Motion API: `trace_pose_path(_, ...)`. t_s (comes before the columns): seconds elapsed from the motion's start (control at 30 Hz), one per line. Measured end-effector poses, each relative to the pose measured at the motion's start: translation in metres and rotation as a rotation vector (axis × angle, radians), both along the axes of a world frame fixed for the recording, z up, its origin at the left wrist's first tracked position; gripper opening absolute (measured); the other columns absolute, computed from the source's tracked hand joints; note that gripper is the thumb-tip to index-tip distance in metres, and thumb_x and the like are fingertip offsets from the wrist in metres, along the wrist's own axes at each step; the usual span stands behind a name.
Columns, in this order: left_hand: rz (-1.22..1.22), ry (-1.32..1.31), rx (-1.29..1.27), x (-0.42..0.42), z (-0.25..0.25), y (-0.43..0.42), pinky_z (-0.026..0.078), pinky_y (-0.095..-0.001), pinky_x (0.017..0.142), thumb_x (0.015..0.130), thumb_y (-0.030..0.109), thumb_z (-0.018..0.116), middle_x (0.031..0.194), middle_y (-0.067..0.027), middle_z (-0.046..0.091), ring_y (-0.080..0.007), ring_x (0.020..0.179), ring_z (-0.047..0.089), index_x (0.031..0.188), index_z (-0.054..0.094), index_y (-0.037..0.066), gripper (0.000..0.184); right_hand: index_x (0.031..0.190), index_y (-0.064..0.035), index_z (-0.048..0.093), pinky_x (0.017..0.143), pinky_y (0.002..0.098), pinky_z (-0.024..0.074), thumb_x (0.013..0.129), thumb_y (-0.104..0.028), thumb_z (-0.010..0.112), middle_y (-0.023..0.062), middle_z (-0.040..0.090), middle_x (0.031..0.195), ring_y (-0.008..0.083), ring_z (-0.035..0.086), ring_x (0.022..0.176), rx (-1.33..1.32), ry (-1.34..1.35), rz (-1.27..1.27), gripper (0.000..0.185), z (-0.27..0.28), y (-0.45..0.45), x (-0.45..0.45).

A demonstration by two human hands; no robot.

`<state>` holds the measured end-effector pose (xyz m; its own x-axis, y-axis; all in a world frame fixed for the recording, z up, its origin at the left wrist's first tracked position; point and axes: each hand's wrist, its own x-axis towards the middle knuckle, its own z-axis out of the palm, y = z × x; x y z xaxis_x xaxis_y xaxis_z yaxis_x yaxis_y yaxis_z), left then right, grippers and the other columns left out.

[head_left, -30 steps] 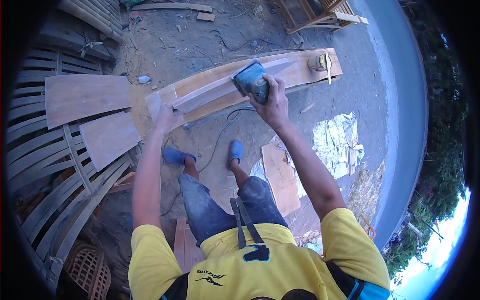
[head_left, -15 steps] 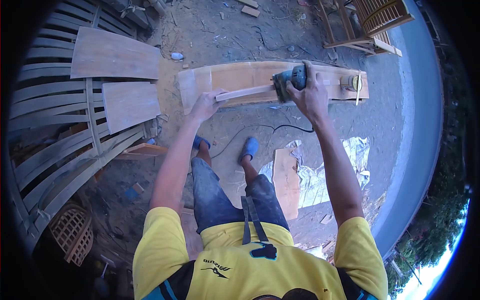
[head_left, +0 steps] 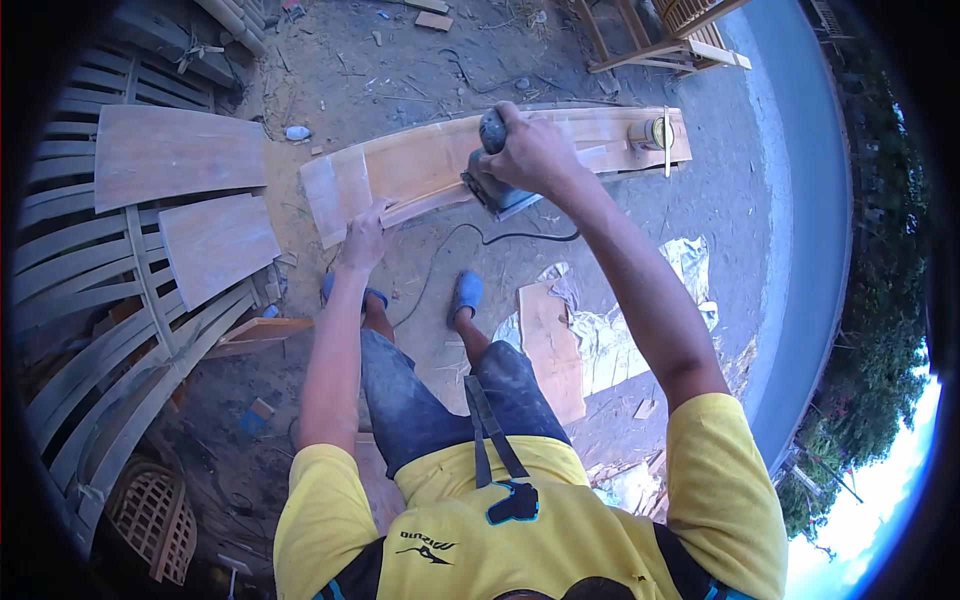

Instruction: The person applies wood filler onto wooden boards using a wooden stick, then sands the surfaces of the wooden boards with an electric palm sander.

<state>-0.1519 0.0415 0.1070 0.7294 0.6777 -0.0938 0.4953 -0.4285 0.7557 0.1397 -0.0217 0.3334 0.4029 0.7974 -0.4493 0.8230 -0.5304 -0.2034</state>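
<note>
My left hand (head_left: 367, 236) is closed around the near end of a narrow wooden strip (head_left: 420, 205), which lies over a long wooden board (head_left: 400, 165). My right hand (head_left: 540, 152) grips the top of a dark green power sander (head_left: 492, 178) with a rounded knob. The sander sits tilted across the strip, its pad hiding part of it. Whether the pad's whole face touches the wood, I cannot tell. A black cord (head_left: 530, 236) runs on the ground below the board.
A tin (head_left: 645, 134) with a stick (head_left: 667, 145) across it stands at the board's right end. Two wooden panels (head_left: 180, 155) lean on slatted furniture (head_left: 75, 265) at left. A plank (head_left: 552, 345) lies beside a crumpled sheet (head_left: 612, 350). A wooden chair (head_left: 665, 40) stands top right.
My right hand has moved the sander leftward along the strip, closer to my left hand, and it is turned more. The whole view has shifted, with the board now appearing further left.
</note>
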Motion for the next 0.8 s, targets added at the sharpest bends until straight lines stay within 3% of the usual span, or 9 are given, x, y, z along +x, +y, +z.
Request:
trace_pose_path(0.03, 0.014, -0.013, 0.04, -0.002, -0.003, -0.002, 0.061, -0.0522, 0.088, 0.094, 0.02, 0.08, 0.12, -0.0159, 0.078, -0.0414, 0.105, 0.075, 0.125, 0.067, 0.011, 0.034, 0.14, -0.0037, 0.056, 0.099, 0.0507, 0.0583, 0.083, -0.044, 0.081, 0.0295, 0.076, 0.115, 0.0451, 0.073, 0.111, 0.023, -0.066, -0.031, 0.074, -0.004, -0.011, 0.033)
trace_pose_path(0.17, 0.031, -0.014, 0.119, -0.003, -0.008, -0.008, 0.062, -0.0493, 0.088, 0.095, 0.022, 0.081, 0.114, -0.0147, 0.079, -0.0415, 0.104, 0.075, 0.125, 0.071, 0.013, 0.033, 0.151, -0.0021, 0.052, 0.105, 0.0499, 0.0561, 0.084, -0.047, 0.081, 0.0305, 0.073, 0.128, 0.0444, 0.072, 0.12, -0.073, -0.276, -0.231, 0.086, -0.021, -0.051, 0.153)
trace_pose_path(0.27, 0.057, -0.02, 0.075, 0.001, -0.01, -0.006, 0.062, -0.0493, 0.089, 0.094, 0.02, 0.081, 0.118, -0.0153, 0.079, -0.0415, 0.106, 0.075, 0.125, 0.07, 0.013, 0.034, 0.154, 0.0004, 0.049, 0.105, 0.0501, 0.0562, 0.085, -0.047, 0.08, 0.0309, 0.073, 0.128, 0.0447, 0.072, 0.12, -0.081, -0.286, -0.265, 0.089, -0.023, -0.057, 0.176)
trace_pose_path(0.5, 0.032, -0.005, 0.091, -0.005, 0.004, -0.004, 0.061, -0.0501, 0.092, 0.092, 0.01, 0.077, 0.122, -0.0174, 0.077, -0.0415, 0.108, 0.075, 0.128, 0.069, 0.013, 0.037, 0.143, -0.0013, 0.053, 0.093, 0.0538, 0.0589, 0.086, -0.04, 0.075, 0.0331, 0.076, 0.108, 0.0475, 0.075, 0.103, 0.061, -0.028, 0.013, 0.073, -0.007, 0.004, -0.022)
trace_pose_path(0.57, 0.026, -0.037, 0.096, -0.009, -0.02, -0.005, 0.062, -0.0485, 0.091, 0.093, 0.008, 0.074, 0.12, -0.0193, 0.078, -0.0415, 0.107, 0.075, 0.127, 0.072, 0.013, 0.034, 0.153, -0.0064, 0.049, 0.091, 0.0544, 0.0601, 0.086, -0.042, 0.077, 0.0361, 0.068, 0.118, 0.0507, 0.073, 0.101, 0.082, 0.093, 0.018, 0.081, -0.002, 0.019, -0.083)
trace_pose_path(0.6, -0.048, 0.179, 0.103, -0.019, -0.05, -0.002, 0.062, -0.047, 0.09, 0.092, 0.01, 0.075, 0.119, -0.0212, 0.078, -0.0407, 0.106, 0.076, 0.126, 0.073, 0.012, 0.034, 0.154, -0.0068, 0.048, 0.087, 0.0544, 0.0614, 0.086, -0.041, 0.078, 0.0358, 0.065, 0.118, 0.0514, 0.074, 0.097, 0.077, 0.159, 0.07, 0.081, 0.003, 0.026, -0.104)
trace_pose_path(0.67, 0.145, 0.086, -0.209, -0.012, -0.008, -0.005, 0.062, -0.0439, 0.085, 0.091, 0.019, 0.079, 0.108, -0.0241, 0.078, -0.0391, 0.1, 0.078, 0.123, 0.075, 0.006, 0.035, 0.155, -0.0078, 0.044, 0.082, 0.056, 0.0616, 0.085, -0.04, 0.083, 0.0335, 0.063, 0.114, 0.052, 0.073, 0.093, 0.14, 0.242, 0.164, 0.087, 0.002, 0.023, -0.13)
trace_pose_path(0.73, 0.098, -0.054, -0.288, -0.008, -0.025, 0.004, 0.061, -0.0461, 0.086, 0.091, 0.017, 0.079, 0.109, -0.022, 0.079, -0.0402, 0.101, 0.077, 0.123, 0.074, 0.008, 0.034, 0.157, -0.0108, 0.043, 0.078, 0.0569, 0.0616, 0.085, -0.041, 0.084, 0.0324, 0.061, 0.115, 0.0503, 0.074, 0.091, 0.19, 0.212, 0.169, 0.089, 0.001, 0.009, -0.128)
trace_pose_path(0.8, -0.019, 0.05, 0.012, -0.001, -0.001, 0.009, 0.061, -0.0494, 0.087, 0.093, 0.014, 0.078, 0.11, -0.0201, 0.079, -0.042, 0.102, 0.076, 0.124, 0.073, 0.009, 0.031, 0.157, -0.0125, 0.043, 0.077, 0.057, 0.0616, 0.085, -0.041, 0.085, 0.0312, 0.06, 0.115, 0.0498, 0.074, 0.09, 0.254, 0.184, 0.135, 0.088, -0.005, -0.009, -0.113)
